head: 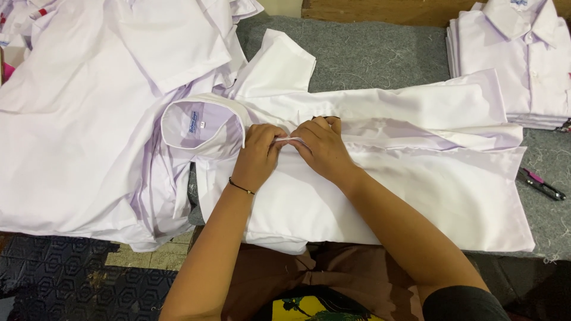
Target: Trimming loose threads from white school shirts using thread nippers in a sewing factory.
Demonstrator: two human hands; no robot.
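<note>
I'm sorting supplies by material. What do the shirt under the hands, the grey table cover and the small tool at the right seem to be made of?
Shirt: smooth woven cloth, white, slight sheen, soft creases; likely cotton or a blend. Table cover: grey felt-like matting, fuzzy, with loose threads. Small tool: dark metal, it seems, with a pink plastic-looking part; too small to be sure.

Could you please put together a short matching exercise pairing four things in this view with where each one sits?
Things:
1. folded shirt stack
2. snips
3. loose shirt pile
4. hands

Places:
A. on the grey felt at the right edge
B. spread across the left side
C. top right corner
D. together on the front placket of the middle shirt, near its collar

Pairs: 1-C, 2-A, 3-B, 4-D
</note>
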